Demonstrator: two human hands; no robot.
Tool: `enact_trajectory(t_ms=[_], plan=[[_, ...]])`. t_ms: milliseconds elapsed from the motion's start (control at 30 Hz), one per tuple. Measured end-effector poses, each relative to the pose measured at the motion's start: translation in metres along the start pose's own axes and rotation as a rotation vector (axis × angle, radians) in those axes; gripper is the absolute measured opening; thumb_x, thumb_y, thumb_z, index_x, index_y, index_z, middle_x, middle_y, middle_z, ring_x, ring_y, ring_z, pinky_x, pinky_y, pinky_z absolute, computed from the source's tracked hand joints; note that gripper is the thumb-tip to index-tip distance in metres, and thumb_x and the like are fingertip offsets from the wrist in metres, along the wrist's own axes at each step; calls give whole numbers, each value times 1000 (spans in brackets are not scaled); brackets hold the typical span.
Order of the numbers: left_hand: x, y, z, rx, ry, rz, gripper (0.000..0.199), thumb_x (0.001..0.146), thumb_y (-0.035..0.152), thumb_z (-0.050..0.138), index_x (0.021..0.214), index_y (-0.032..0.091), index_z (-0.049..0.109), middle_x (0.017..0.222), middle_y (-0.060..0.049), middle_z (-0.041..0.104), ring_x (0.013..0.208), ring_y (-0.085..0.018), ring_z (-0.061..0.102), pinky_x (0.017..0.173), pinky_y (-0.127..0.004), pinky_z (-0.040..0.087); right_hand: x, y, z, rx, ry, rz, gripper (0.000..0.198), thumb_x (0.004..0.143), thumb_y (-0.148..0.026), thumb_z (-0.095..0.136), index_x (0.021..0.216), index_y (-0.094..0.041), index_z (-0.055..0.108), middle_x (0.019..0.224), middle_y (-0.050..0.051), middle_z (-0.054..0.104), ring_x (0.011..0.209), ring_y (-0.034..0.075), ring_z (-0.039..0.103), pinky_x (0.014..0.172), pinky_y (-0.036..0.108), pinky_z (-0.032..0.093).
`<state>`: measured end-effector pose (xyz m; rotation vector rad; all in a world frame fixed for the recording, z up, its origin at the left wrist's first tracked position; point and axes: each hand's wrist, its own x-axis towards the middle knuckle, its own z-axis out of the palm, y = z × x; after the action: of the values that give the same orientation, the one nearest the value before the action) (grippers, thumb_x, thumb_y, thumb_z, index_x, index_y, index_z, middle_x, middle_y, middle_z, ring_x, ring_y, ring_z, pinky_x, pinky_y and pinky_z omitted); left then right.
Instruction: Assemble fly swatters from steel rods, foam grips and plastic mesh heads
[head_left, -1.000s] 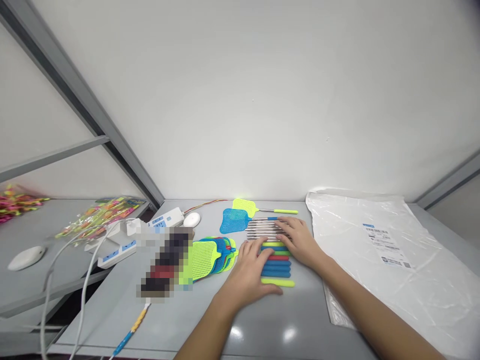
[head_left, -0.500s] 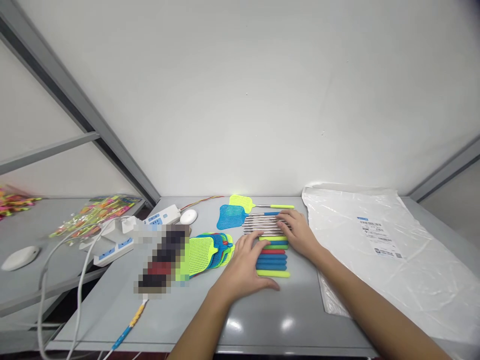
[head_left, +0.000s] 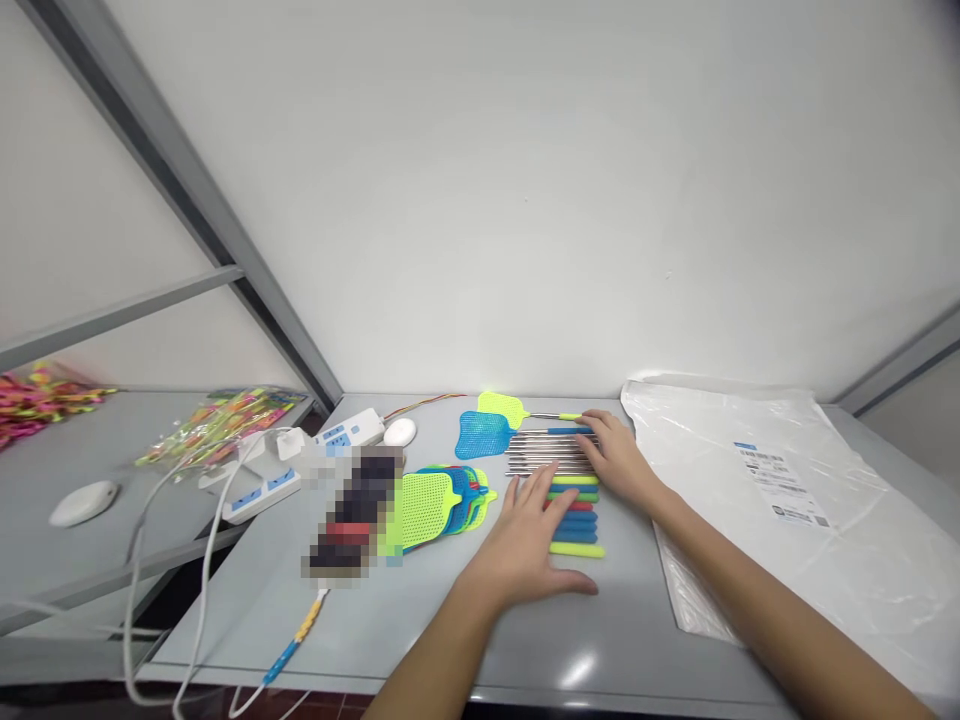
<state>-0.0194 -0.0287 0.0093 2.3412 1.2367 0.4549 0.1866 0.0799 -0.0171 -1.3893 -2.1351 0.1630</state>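
Observation:
My left hand (head_left: pixel 529 540) is spread, palm down, over a row of coloured handles (head_left: pixel 574 537) in yellow, blue, green and red; its fingertips reach the upper ones. My right hand (head_left: pixel 621 458) has its fingers stretched out across the right ends of several thin metal rods (head_left: pixel 544 452), which lie side by side. One of its fingertips is at the end of a yellow fly swatter (head_left: pixel 502 408). Just below that swatter lies a blue fly swatter (head_left: pixel 482 435). To the left, loose swatter heads (head_left: pixel 424 510) are stacked, a yellow one on top.
A white plastic parcel bag (head_left: pixel 705 480) with a label covers the right side. A blurred-out object (head_left: pixel 356 515) with a cable stands left of the swatter heads. White power strips (head_left: pixel 262 490), a round white item (head_left: pixel 400 432) and bagged colourful items (head_left: pixel 225 425) lie farther left.
The view has turned slightly left, so everything sits farther right. My left hand has moved a little right over the handles. My right fingers have reached up towards the yellow swatter's end.

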Motion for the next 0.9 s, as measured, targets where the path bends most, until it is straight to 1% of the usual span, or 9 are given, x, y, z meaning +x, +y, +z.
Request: enact_trajectory(t_ms=[100, 233, 300, 433, 533, 633, 700, 900], plan=[[0, -4, 2, -12, -14, 25, 99, 57, 76, 66, 140, 30, 38, 158, -10, 11, 144, -36, 8, 114, -61, 7, 10, 2, 3, -41, -42, 15, 35, 95, -37, 39, 122, -20, 55, 127, 11, 54, 116, 26, 50, 95, 43, 40], [-2, -9, 5, -13, -5, 50, 97, 59, 72, 68, 141, 30, 37, 158, -9, 12, 144, -36, 9, 114, -61, 6, 29, 9, 11, -107, -110, 36, 36, 93, -35, 42, 123, -19, 55, 129, 12, 55, 116, 29, 51, 92, 44, 41], [-4, -12, 7, -10, 6, 51, 96, 60, 70, 68, 141, 29, 37, 158, -10, 13, 144, -37, 9, 113, -62, 6, 40, 13, 14, -133, -143, 50, 35, 93, -34, 41, 122, -19, 56, 126, 12, 58, 115, 29, 53, 90, 43, 42], [-8, -15, 9, 4, 34, 54, 95, 62, 71, 65, 141, 26, 36, 158, -12, 14, 144, -38, 9, 113, -63, 7, 59, 17, 18, -151, -221, 47, 30, 91, -34, 47, 111, -20, 63, 112, 10, 66, 101, 26, 61, 83, 37, 44], [-9, -16, 12, 12, 48, 65, 94, 64, 71, 64, 141, 26, 35, 157, -13, 15, 143, -38, 11, 112, -63, 7, 67, 18, 21, -155, -260, 26, 23, 87, -33, 53, 100, -20, 67, 106, 8, 67, 93, 23, 63, 80, 34, 45], [-9, -16, 16, 27, 55, 77, 95, 63, 72, 64, 141, 26, 35, 157, -14, 16, 143, -38, 11, 112, -63, 6, 70, 18, 23, -164, -268, 18, 18, 84, -28, 55, 91, -19, 69, 102, 9, 66, 89, 21, 63, 78, 32, 45], [-10, -16, 18, 40, 69, 82, 94, 63, 72, 64, 140, 26, 35, 156, -14, 17, 144, -37, 11, 112, -63, 6, 70, 18, 24, -174, -258, 20, 17, 84, -26, 54, 90, -18, 67, 100, 8, 66, 87, 20, 63, 77, 31, 45], [-12, -16, 18, 40, 104, 94, 89, 68, 72, 60, 139, 24, 36, 156, -15, 18, 144, -35, 13, 113, -61, 8, 65, 14, 19, -215, -168, 28, 21, 92, -28, 42, 100, -20, 59, 85, 5, 69, 72, 21, 63, 66, 31, 41]])
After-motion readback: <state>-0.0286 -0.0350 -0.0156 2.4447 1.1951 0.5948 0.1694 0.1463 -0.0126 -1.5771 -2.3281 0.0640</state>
